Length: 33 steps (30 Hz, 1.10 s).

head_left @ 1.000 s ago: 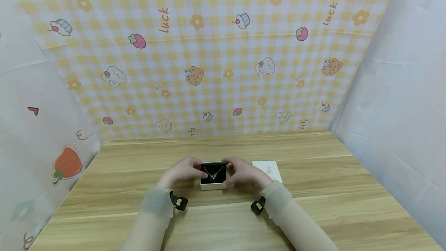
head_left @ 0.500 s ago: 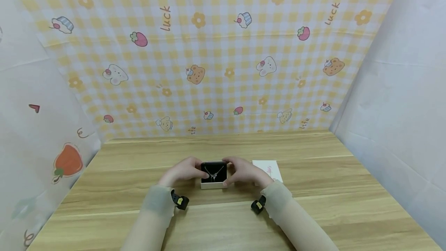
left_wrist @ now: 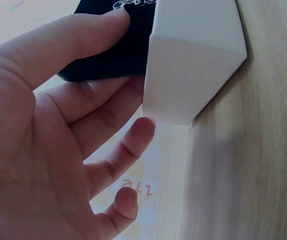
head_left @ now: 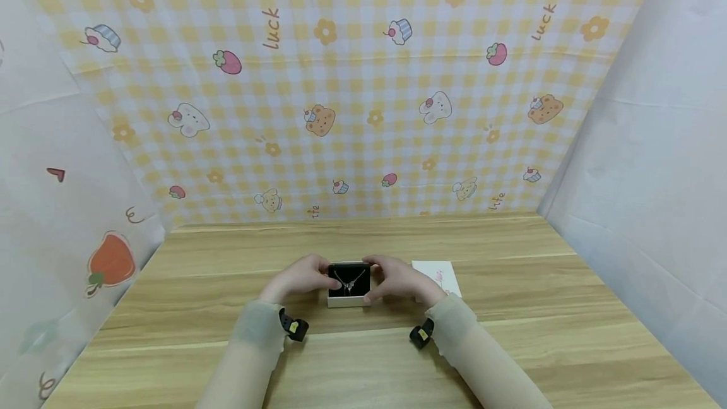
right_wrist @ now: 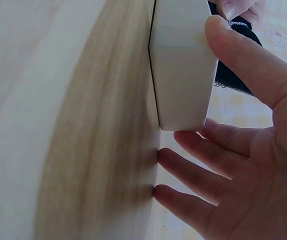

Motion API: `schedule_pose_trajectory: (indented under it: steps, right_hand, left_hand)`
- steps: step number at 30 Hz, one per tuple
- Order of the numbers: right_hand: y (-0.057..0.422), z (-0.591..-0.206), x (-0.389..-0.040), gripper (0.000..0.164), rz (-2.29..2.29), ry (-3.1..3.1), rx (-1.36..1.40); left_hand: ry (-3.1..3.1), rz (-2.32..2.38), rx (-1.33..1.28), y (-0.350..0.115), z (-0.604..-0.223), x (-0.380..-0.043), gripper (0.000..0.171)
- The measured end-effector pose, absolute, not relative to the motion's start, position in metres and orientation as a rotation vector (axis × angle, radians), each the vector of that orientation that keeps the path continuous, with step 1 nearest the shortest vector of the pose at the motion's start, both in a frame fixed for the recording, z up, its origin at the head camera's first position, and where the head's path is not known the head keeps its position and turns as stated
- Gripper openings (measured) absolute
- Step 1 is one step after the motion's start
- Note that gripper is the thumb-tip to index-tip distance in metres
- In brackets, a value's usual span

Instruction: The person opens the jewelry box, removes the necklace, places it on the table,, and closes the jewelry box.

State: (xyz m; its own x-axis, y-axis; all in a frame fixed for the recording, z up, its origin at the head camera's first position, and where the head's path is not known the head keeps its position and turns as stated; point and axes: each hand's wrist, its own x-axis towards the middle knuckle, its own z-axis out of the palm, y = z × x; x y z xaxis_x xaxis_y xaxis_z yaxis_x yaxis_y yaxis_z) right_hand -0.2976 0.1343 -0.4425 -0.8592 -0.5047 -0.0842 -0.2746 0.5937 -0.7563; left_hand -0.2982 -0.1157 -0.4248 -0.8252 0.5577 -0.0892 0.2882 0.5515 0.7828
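A small white jewelry box (head_left: 348,302) sits lidless on the table, with a black velvet pad (head_left: 358,276) in its mouth. A silver necklace (head_left: 349,286) is spread in a V on the pad. My left hand (head_left: 305,275) pinches the pad's left side, thumb on its face beside the pendant, index and middle fingers behind. In the left wrist view, the black pad (left_wrist: 108,57) stands proud of the box wall (left_wrist: 193,75). My right hand (head_left: 396,276) grips the box's right end, thumb at the front rim and fingers at the back.
A white square lid (head_left: 434,275) printed with pink flowers lies to the right, partly behind the right wrist. Black wrist cameras (head_left: 295,329) hang under both wrists. A checked cloth (head_left: 363,144) backs the wooden table (head_left: 363,358).
The head view has shifted very slightly. Both hands, the box and the pad keep nearly the same places.
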Motion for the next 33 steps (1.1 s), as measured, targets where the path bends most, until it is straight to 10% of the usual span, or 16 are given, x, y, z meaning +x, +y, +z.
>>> schedule_pose_trajectory:
  steps: [33]
  right_hand:
    - [0.133, -0.4396, -0.2962, 0.079, -1.151, 2.527, -0.646]
  left_hand:
    - [2.404, 1.259, 0.711, -0.1164, -0.4254, -0.2983, 0.019]
